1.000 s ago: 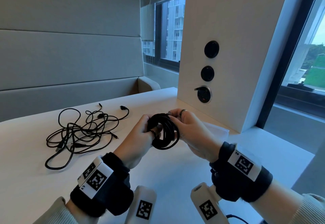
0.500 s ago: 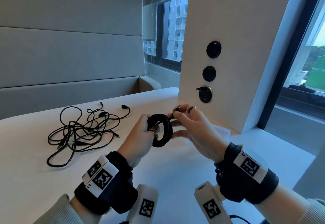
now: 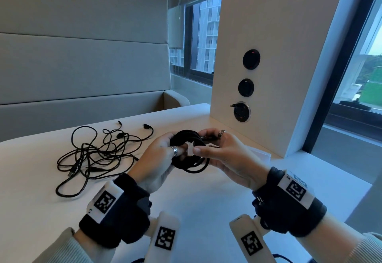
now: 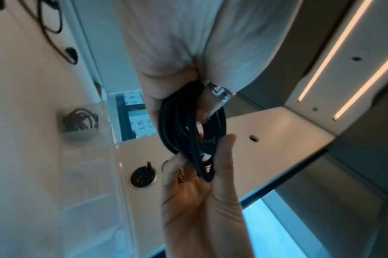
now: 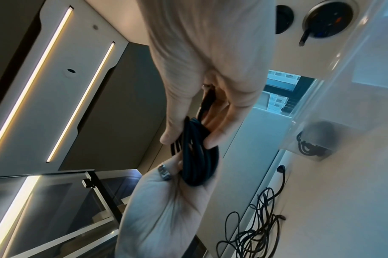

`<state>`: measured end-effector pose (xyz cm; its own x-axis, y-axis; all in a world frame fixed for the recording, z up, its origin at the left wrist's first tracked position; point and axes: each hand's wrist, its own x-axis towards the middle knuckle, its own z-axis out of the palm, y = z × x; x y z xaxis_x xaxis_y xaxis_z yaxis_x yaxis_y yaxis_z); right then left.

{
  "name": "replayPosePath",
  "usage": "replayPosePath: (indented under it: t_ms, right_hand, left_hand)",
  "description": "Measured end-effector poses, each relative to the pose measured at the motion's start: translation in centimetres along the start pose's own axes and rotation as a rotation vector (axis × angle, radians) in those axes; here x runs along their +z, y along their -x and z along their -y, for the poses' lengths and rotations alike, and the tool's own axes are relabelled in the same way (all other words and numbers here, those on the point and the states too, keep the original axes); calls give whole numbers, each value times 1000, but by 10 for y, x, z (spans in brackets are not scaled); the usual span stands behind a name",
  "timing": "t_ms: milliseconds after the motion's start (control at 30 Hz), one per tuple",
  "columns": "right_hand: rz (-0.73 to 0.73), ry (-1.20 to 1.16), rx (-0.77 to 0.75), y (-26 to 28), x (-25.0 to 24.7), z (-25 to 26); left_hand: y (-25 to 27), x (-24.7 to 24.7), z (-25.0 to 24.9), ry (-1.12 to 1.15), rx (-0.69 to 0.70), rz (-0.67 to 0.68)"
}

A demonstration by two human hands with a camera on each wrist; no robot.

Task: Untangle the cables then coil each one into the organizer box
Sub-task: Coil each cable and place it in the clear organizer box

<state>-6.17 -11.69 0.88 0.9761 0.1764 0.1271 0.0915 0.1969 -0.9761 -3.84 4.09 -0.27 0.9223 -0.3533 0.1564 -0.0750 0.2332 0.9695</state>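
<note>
I hold a coiled black cable (image 3: 191,159) above the white table (image 3: 206,200) with both hands. My left hand (image 3: 177,145) grips the coil's left side, fingers curled through the loop (image 4: 188,131). My right hand (image 3: 199,141) pinches the right side between thumb and fingers (image 5: 195,153), and the cable's end plug lies under its fingers. A tangle of black cables (image 3: 97,155) lies on the table to the left (image 5: 254,235). The clear organizer box (image 3: 262,155) sits behind my right hand by the pillar. One of its compartments holds a coiled cable (image 4: 80,122) (image 5: 314,143).
A white pillar (image 3: 258,56) with three round sockets stands right behind the box; the lowest socket (image 3: 241,111) has a plug in it. A padded bench wall runs along the far side. The table's right edge drops off toward the window.
My right hand has gone from pinching the cable end above the coil to gripping the coil itself, thumb on its front. The coil has turned to face me more and looks wider.
</note>
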Motion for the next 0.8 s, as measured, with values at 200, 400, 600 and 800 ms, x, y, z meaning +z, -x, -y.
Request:
replayPosePath:
  t_ms: [200, 400, 600, 800]
  right_hand:
    - [18, -122, -102, 0, 0, -2]
    - [90, -179, -142, -2, -1, -4]
    - [66, -65, -111, -3, -2, -7]
    - [52, 14, -119, -2, -2, -1]
  left_hand:
    - [5, 0, -11, 295, -19, 126]
    - [10, 4, -18, 322, -28, 109]
    - [7, 5, -16, 227, -62, -15]
    - [3, 4, -14, 211, 51, -184]
